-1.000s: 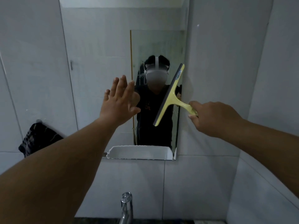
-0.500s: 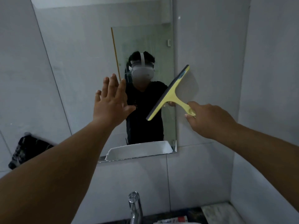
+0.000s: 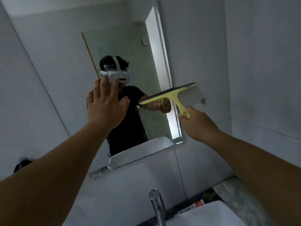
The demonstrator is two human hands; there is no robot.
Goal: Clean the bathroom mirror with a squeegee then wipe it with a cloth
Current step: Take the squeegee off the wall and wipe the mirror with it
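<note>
The bathroom mirror (image 3: pixel 68 66) fills the wall ahead and reflects a person in a dark shirt. My right hand (image 3: pixel 197 123) grips the handle of a yellow squeegee (image 3: pixel 172 95). Its dark blade lies almost level across the mirror's right edge, partly over the tiled wall. My left hand (image 3: pixel 105 105) is raised with fingers spread, palm toward the glass near the mirror's middle, holding nothing. A dark cloth (image 3: pixel 22 164) hangs on the wall at the far left, mostly hidden by my left arm.
A chrome faucet (image 3: pixel 157 206) rises at the bottom centre beside a white basin (image 3: pixel 208 216). A dark counter edge (image 3: pixel 228 186) runs along the lower right. Tiled walls close in on both sides.
The squeegee blade has turned from steeply slanted to nearly level and shifted right, over the mirror's edge. The view has tilted and dropped, bringing the basin into view. My left hand stays raised.
</note>
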